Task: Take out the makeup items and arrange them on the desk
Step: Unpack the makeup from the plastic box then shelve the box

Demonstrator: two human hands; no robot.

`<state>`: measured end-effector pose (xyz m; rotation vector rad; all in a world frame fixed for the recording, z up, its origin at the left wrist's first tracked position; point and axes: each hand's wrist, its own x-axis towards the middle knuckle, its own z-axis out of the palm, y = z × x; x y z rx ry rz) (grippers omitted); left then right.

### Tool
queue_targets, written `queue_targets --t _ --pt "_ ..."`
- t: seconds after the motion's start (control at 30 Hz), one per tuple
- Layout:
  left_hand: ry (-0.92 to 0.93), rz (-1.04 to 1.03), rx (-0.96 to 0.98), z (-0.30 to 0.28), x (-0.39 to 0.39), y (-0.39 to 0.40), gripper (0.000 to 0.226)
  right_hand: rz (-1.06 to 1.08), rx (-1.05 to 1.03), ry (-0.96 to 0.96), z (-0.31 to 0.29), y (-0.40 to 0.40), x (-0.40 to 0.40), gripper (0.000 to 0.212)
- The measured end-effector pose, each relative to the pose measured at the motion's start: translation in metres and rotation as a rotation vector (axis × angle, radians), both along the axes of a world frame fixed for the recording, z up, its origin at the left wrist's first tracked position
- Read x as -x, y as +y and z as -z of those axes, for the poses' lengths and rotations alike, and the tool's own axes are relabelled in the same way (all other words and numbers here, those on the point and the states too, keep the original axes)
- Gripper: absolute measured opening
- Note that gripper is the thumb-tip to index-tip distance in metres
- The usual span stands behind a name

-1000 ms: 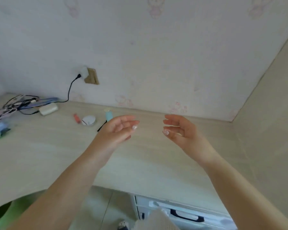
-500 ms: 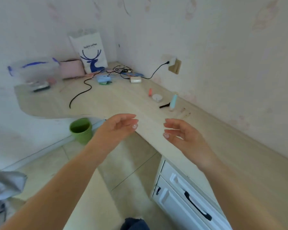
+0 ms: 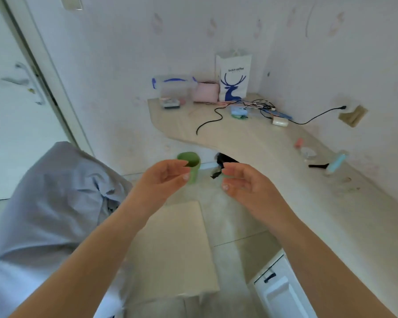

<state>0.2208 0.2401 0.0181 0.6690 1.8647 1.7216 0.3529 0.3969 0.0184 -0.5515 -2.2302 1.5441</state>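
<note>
Head view. The left hand (image 3: 163, 180) and the right hand (image 3: 244, 184) are raised side by side in mid-air over the floor, palms turned toward each other, fingers loosely curved and grasping nothing; the two hands are apart.

The desk (image 3: 251, 143) curves along the walls at upper right. At its far corner stands a white paper bag (image 3: 234, 76) printed with a blue deer emblem and the words "luckin coffee". Just beside it, to the left, sits a pink pouch (image 3: 205, 92), then a clear plastic box (image 3: 174, 87) with blue latches. Tangled cables (image 3: 260, 106) and a black cord (image 3: 210, 121) lie before the bag; a white charger (image 3: 280, 122) lies near a wall socket (image 3: 353, 115).

Further along the desk, toward the right, small makeup items lie well apart from the pouch: a pink tube (image 3: 298, 142), a round clear compact (image 3: 308, 153), a light blue tube (image 3: 336, 162) and a black brush (image 3: 318, 166).

A green bin (image 3: 190, 166) stands on the floor beneath the desk edge. No other writing is legible.
</note>
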Motion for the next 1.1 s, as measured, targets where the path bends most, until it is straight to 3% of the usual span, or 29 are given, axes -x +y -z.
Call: queue_targets --t 0.4,0.6,0.73,1.1 --pt "0.016 -0.273 0.077 -0.004 0.052 -0.293 0.026 -0.343 -0.008 0.015 0.001 -0.256 0.129 0.033" --pt "-0.011 -0.507 0.104 -0.003 0.066 -0.428 0.027 -0.519 0.019 -0.008 0.008 -0.374 0.18 0.033" --pt "-0.039 -0.625 0.091 0.002 0.073 -0.483 0.027 -0.634 -0.005 -0.021 0.011 -0.43 0.21 0.044" --pt "-0.071 -0.762 0.082 0.018 0.142 -0.569 0.024 -0.776 -0.045 -0.039 0.028 -0.518 0.311 0.034"
